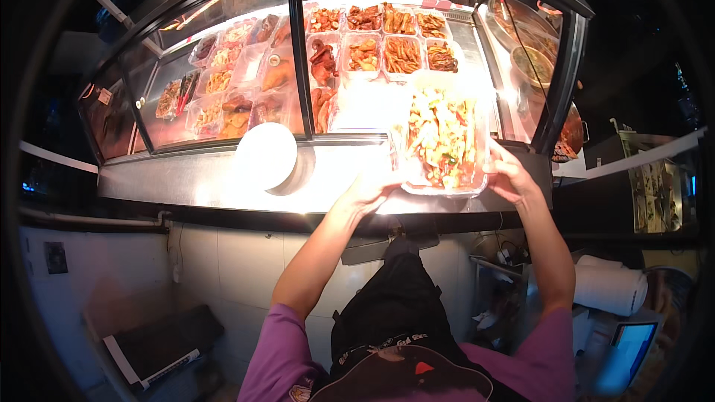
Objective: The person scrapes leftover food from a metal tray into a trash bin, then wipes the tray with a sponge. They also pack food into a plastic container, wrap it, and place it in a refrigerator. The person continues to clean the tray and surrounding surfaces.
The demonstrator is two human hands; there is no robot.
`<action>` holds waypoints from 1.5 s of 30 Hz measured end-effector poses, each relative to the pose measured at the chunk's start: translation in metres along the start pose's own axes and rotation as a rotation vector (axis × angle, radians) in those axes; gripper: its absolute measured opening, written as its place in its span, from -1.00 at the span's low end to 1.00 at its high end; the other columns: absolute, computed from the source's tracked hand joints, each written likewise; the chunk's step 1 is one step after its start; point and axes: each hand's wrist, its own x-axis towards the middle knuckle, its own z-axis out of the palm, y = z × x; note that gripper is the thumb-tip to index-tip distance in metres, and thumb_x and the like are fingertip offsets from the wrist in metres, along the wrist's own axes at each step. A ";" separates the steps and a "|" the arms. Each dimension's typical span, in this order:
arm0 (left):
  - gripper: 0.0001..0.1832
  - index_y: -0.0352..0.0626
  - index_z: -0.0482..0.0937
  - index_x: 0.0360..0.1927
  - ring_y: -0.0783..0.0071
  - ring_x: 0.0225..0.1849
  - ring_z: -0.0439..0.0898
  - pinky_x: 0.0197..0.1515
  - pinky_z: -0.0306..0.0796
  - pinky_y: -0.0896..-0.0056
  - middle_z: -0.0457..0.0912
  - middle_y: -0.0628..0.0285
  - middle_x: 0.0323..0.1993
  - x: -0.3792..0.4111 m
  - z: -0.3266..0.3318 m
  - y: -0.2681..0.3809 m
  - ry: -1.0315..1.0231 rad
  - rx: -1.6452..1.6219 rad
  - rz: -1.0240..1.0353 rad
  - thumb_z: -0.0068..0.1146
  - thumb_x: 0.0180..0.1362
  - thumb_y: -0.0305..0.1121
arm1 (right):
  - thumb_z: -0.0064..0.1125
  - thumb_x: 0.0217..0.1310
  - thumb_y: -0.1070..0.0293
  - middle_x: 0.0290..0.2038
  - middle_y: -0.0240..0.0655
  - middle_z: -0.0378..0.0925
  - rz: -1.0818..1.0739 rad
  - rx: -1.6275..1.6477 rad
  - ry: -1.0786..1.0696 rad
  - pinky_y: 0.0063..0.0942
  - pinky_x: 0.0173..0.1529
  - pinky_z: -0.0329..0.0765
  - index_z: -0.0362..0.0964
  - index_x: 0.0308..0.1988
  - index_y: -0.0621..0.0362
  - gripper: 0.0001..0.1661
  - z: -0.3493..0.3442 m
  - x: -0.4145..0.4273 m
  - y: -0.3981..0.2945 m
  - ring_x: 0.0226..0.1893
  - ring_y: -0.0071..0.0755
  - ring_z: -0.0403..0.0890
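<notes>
A clear plastic tub of mixed cooked food [444, 139] is held up at the opening of a lit glass display case [298, 56]. My left hand [375, 184] grips the tub's near left side, its fingers washed out by glare. On the opposite side, my right hand [509, 174] has its fingers around the tub's edge. Behind the tub, further tubs of braised meat stand in rows, among them one of chicken feet [402, 56] and one of dark whole poultry [323, 58]. A bright, overexposed patch of case floor [366, 103] lies left of the held tub.
A round white object [266, 156] stands on the steel counter [167, 176] to the left. Black posts divide the case front. A large steel pan [525, 19] sits at the right. A white roll [611, 289] and a lit screen [634, 352] are at lower right.
</notes>
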 end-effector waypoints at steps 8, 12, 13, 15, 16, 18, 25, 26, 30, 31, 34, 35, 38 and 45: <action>-0.11 -0.06 0.02 0.40 0.21 0.20 0.44 0.16 0.45 0.00 0.36 0.13 0.25 0.159 -0.085 0.061 -0.007 0.093 -0.070 0.12 -0.04 -0.69 | -0.02 0.11 0.73 0.31 -0.16 0.18 0.146 0.020 -0.201 -0.17 0.09 0.60 -0.31 0.44 -0.06 0.04 -0.072 0.192 -0.067 0.14 -0.20 0.48; -0.20 -0.09 0.10 0.38 0.08 0.27 0.38 0.18 0.31 -0.37 0.34 0.10 0.28 0.187 -0.138 0.068 0.123 0.078 -0.217 0.02 -0.01 -0.67 | -0.04 0.09 0.77 0.34 -0.24 0.15 0.228 0.104 -0.232 -0.14 0.16 0.52 -0.32 0.45 -0.21 0.09 -0.104 0.262 -0.031 0.17 -0.25 0.46; -0.21 -0.09 0.11 0.37 0.05 0.27 0.37 0.17 0.29 -0.42 0.34 0.09 0.28 0.192 -0.150 0.067 0.166 0.051 -0.241 -0.03 -0.01 -0.69 | -0.06 0.09 0.78 0.35 -0.21 0.12 0.272 0.099 -0.214 -0.09 0.18 0.49 -0.32 0.45 -0.21 0.09 -0.112 0.277 -0.018 0.21 -0.20 0.40; -0.20 -0.09 0.14 0.37 0.01 0.27 0.36 0.15 0.26 -0.51 0.32 0.09 0.30 0.194 -0.186 0.056 0.250 -0.050 -0.258 -0.09 -0.04 -0.72 | -0.09 0.08 0.81 0.37 -0.15 0.06 0.368 0.086 -0.191 0.02 0.23 0.42 -0.33 0.45 -0.22 0.10 -0.120 0.303 0.006 0.28 -0.10 0.30; -0.21 -0.10 0.18 0.34 -0.02 0.28 0.35 0.14 0.22 -0.59 0.33 0.07 0.28 0.197 -0.191 0.054 0.315 -0.056 -0.309 -0.12 -0.08 -0.74 | -0.02 0.05 0.80 0.37 -0.17 0.06 0.399 0.105 -0.145 0.07 0.26 0.37 -0.34 0.45 -0.25 0.15 -0.103 0.301 0.003 0.33 -0.09 0.22; -0.42 -0.17 0.39 0.05 0.12 -0.02 0.51 0.10 0.33 -0.39 0.48 0.14 -0.07 0.202 -0.191 0.049 0.541 -0.028 -0.372 -0.16 -0.13 -0.79 | 0.09 -0.01 0.75 0.38 -0.26 0.07 0.450 0.142 -0.217 0.12 0.25 0.32 -0.37 0.45 -0.37 0.23 -0.125 0.320 0.034 0.34 -0.13 0.18; -0.43 -0.17 0.43 -0.06 0.15 -0.34 0.53 -0.16 0.54 -0.16 0.51 0.13 -0.28 0.193 -0.259 0.015 0.854 -0.005 -0.308 -0.24 -0.20 -0.83 | 0.11 -0.03 0.74 0.41 -0.38 -0.02 0.551 0.127 -0.238 0.11 0.23 0.29 -0.38 0.44 -0.46 0.27 -0.132 0.355 0.103 0.36 -0.17 0.12; -0.40 -0.15 0.43 -0.02 0.15 -0.36 0.53 -0.17 0.54 -0.16 0.52 0.12 -0.28 0.194 -0.256 0.017 0.865 -0.024 -0.291 -0.24 -0.19 -0.83 | 0.09 -0.02 0.75 0.40 -0.36 0.02 0.560 0.145 -0.223 0.10 0.24 0.29 -0.37 0.44 -0.45 0.26 -0.129 0.357 0.106 0.36 -0.17 0.13; -0.28 0.01 0.38 0.17 0.12 0.03 0.45 0.07 0.44 -0.16 0.47 0.16 0.00 0.197 -0.264 0.018 0.878 0.011 -0.293 -0.34 -0.09 -0.81 | 0.03 0.01 0.76 0.39 -0.34 0.06 0.508 0.176 -0.264 0.02 0.25 0.32 -0.40 0.44 -0.44 0.24 -0.123 0.372 0.121 0.35 -0.18 0.17; -0.24 0.03 0.37 0.19 0.11 0.22 0.41 0.18 0.40 -0.17 0.43 0.19 0.12 0.198 -0.265 0.017 0.902 0.038 -0.307 -0.38 -0.10 -0.82 | 0.02 0.01 0.77 0.39 -0.35 0.06 0.510 0.185 -0.256 0.01 0.25 0.32 -0.41 0.44 -0.44 0.24 -0.122 0.375 0.122 0.35 -0.18 0.18; -0.26 0.04 0.37 0.21 0.13 0.18 0.43 0.12 0.41 -0.18 0.42 0.23 0.13 0.206 -0.276 0.017 0.830 0.038 -0.235 -0.40 -0.05 -0.80 | 0.04 0.01 0.77 0.41 -0.40 0.00 0.508 0.195 -0.196 0.06 0.27 0.28 -0.39 0.44 -0.47 0.25 -0.126 0.385 0.128 0.36 -0.19 0.14; -0.27 0.05 0.37 0.21 0.13 0.18 0.43 0.12 0.41 -0.16 0.43 0.21 0.12 0.208 -0.279 0.015 0.854 0.094 -0.225 -0.40 -0.03 -0.80 | 0.05 0.00 0.77 0.42 -0.43 -0.04 0.498 0.210 -0.190 0.08 0.28 0.27 -0.39 0.44 -0.48 0.26 -0.127 0.388 0.131 0.38 -0.20 0.11; -0.35 0.01 0.35 0.23 0.06 0.23 0.38 0.20 0.27 -0.26 0.42 0.12 0.15 0.196 -0.306 0.002 0.941 0.054 -0.164 -0.31 0.05 -0.70 | 0.01 0.14 0.73 0.35 -0.36 0.14 0.545 0.141 -0.155 0.01 0.28 0.32 -0.37 0.44 -0.41 0.14 -0.112 0.392 0.132 0.31 -0.20 0.25; -0.63 -0.39 0.53 -0.07 0.35 -0.13 0.57 -0.09 0.42 0.38 0.61 0.07 -0.20 0.192 -0.171 0.018 1.129 0.332 -0.036 -0.04 0.00 -0.51 | 0.06 0.21 0.56 0.19 0.04 0.31 0.526 -0.317 0.260 -0.33 0.00 0.62 -0.26 0.42 0.15 -0.08 -0.097 0.361 0.095 -0.05 -0.15 0.57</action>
